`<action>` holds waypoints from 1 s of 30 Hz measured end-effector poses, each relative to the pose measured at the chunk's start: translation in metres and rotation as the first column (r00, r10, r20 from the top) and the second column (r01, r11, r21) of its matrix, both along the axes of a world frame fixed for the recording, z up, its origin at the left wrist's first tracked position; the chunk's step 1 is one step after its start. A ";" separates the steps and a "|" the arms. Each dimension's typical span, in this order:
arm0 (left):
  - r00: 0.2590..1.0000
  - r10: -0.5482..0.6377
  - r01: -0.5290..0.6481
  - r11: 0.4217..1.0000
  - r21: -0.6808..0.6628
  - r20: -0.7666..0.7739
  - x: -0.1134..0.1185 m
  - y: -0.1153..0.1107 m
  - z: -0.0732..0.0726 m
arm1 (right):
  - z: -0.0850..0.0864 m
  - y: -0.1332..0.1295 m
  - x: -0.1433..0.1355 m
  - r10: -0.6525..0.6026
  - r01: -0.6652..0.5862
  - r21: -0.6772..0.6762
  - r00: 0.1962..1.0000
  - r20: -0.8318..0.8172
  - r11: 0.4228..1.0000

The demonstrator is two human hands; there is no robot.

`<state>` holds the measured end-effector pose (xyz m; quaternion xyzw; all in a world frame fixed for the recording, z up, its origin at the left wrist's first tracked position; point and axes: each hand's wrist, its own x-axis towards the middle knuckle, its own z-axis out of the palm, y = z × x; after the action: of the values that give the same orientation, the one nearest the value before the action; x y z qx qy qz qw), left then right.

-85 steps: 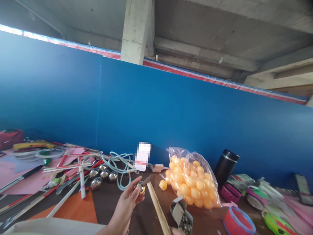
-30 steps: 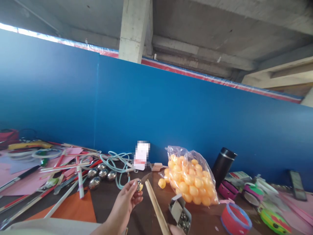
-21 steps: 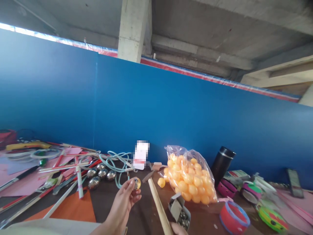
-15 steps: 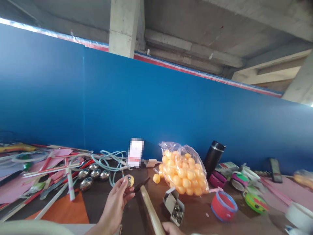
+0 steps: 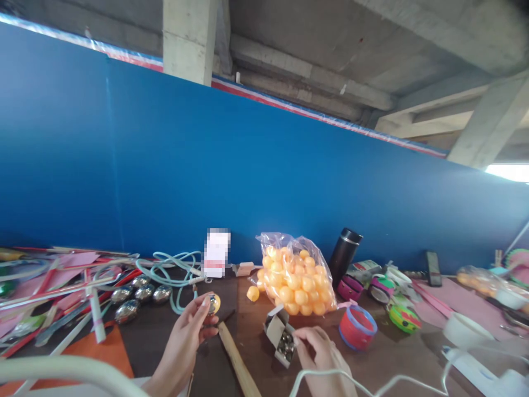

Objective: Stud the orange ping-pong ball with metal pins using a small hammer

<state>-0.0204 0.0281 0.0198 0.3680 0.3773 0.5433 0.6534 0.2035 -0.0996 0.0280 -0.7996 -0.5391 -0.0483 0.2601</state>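
Observation:
My left hand point(image 5: 188, 334) is closed, pinching a small round yellow ball with a shiny patch point(image 5: 213, 304) between thumb and fingers above the table. My right hand point(image 5: 320, 350) is at the right edge of a small open cardboard box point(image 5: 273, 333). Its fingers are curled together there; whether they hold anything is hidden. Inside the box lie several small shiny metal pieces point(image 5: 286, 344). Between the hands, a tool with a wooden handle point(image 5: 237, 361) rests on the table, its dark thin end pointing away from me.
A clear bag of orange balls point(image 5: 300, 284) stands behind the box, with one loose orange ball point(image 5: 253, 293) beside it. Silver balls point(image 5: 144, 293) and pale blue tubing point(image 5: 165, 270) lie left. A red-and-blue tape roll point(image 5: 357, 328) and black flask point(image 5: 345, 256) are right. A white cable point(image 5: 326, 375) crosses in front.
My right hand has left the wooden handle and moved right to the small box. My left hand still holds the ball. The view has turned slightly right.

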 end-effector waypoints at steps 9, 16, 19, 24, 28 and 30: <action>0.997 -0.054 0.055 0.998 0.017 -0.057 0.000 -0.004 0.003 | 0.010 0.000 -0.006 -0.040 0.039 -0.154 0.999 -0.003 0.987; 0.993 -0.104 0.105 0.994 0.019 -0.048 0.003 -0.015 0.016 | 0.006 0.007 -0.006 -0.082 0.082 -0.213 0.997 0.006 0.974; 0.981 -0.192 0.192 0.981 -0.004 -0.011 0.007 -0.029 0.028 | 0.002 0.012 -0.003 -0.112 0.107 -0.256 0.994 -0.004 0.961; 0.938 -0.347 0.347 0.938 -0.015 0.027 0.023 -0.053 0.028 | -0.002 0.012 -0.004 -0.068 0.068 -0.232 0.998 0.008 0.970; 0.858 -0.511 0.513 0.856 -0.058 0.042 0.035 -0.059 0.004 | 0.007 0.007 -0.007 -0.066 0.055 -0.216 0.997 -0.046 0.975; 0.833 -0.550 0.553 0.832 -0.047 0.058 0.038 -0.059 -0.005 | 0.011 0.006 -0.007 -0.075 0.054 -0.232 0.994 -0.082 0.971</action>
<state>0.0175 -0.0309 0.0149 0.4293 0.2581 0.3278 0.8010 0.1963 -0.0934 0.0390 -0.8428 -0.5025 0.0419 0.1884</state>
